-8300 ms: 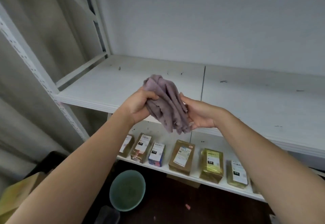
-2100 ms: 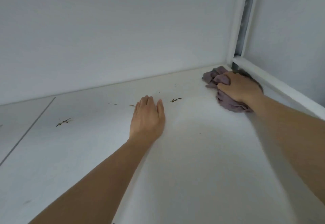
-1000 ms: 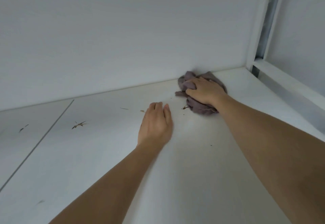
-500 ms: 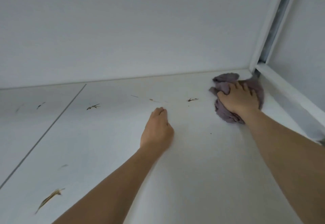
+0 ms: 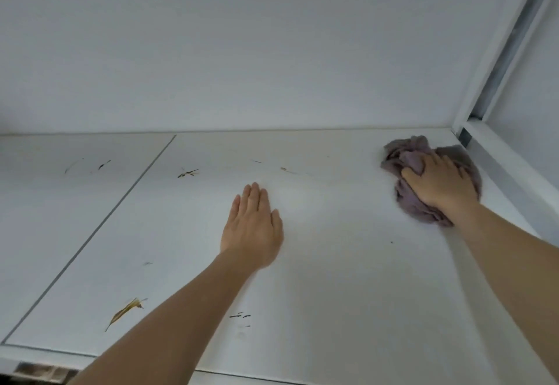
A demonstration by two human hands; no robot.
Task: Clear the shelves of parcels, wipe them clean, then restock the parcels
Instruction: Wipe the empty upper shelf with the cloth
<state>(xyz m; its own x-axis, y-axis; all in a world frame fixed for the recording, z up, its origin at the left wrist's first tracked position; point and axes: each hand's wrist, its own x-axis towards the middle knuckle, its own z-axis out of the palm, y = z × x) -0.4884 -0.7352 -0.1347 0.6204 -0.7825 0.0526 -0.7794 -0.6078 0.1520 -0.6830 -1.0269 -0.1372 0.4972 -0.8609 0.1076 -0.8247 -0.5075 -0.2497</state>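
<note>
A white shelf board fills the view, with no parcels on it. My right hand grips a bunched purple-grey cloth and presses it onto the shelf near the back right corner. My left hand lies flat on the shelf's middle, fingers straight and together, holding nothing. Bits of dry debris lie on the board: a dark twig near the back and a yellowish leaf near the front left.
The white back wall rises behind the shelf. A white upright post and side rail close off the right. A seam splits the board into two panels. The front edge runs along the bottom left.
My right hand has kept the cloth near the back right corner after sweeping back from the middle. My left hand stays flat on the shelf. The view has pulled back, showing the front edge.
</note>
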